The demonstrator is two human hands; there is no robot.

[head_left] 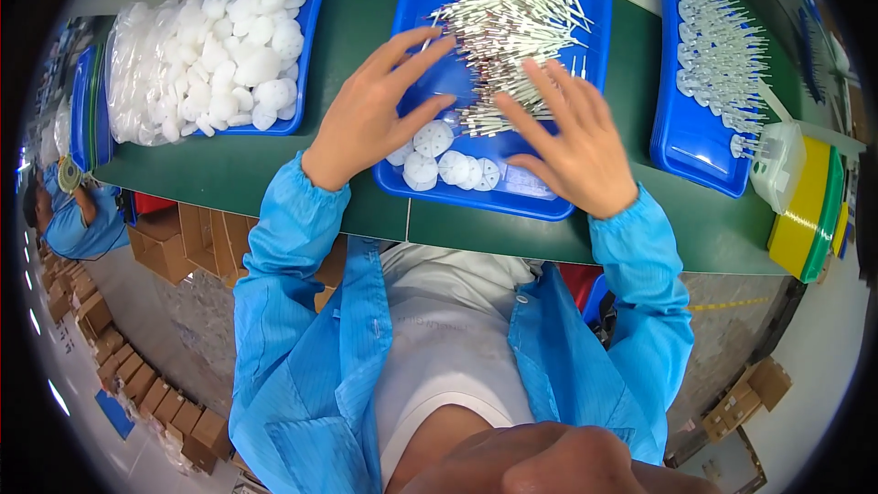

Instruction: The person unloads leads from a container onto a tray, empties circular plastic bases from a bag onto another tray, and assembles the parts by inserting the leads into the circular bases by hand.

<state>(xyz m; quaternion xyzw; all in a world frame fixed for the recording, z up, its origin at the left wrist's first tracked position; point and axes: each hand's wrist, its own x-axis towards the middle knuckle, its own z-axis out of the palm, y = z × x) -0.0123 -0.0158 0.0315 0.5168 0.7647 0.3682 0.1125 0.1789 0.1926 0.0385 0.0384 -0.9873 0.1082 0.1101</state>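
Note:
Both my hands are over a blue tray [416, 2] on the green table. A heaped pile of thin whitish sticks [521, 14], some with dark ends, fills its middle and far part. Several white round discs with small holes [453, 167] lie along the tray's near side. My left hand [370, 110] hovers at the left of the pile, fingers apart, thumb above the discs. On the right, my right hand [581, 146] is spread over the near edge of the pile, slightly blurred. I see nothing held in either hand.
To the left, a blue tray [315, 14] bears a clear bag of white discs [247, 55]. At right, another tray [686, 139] holds rows of discs with upright pins [718, 55]. Beside it are a clear container [779, 165] and a yellow-green box [809, 210]. A person [82, 224] sits far left.

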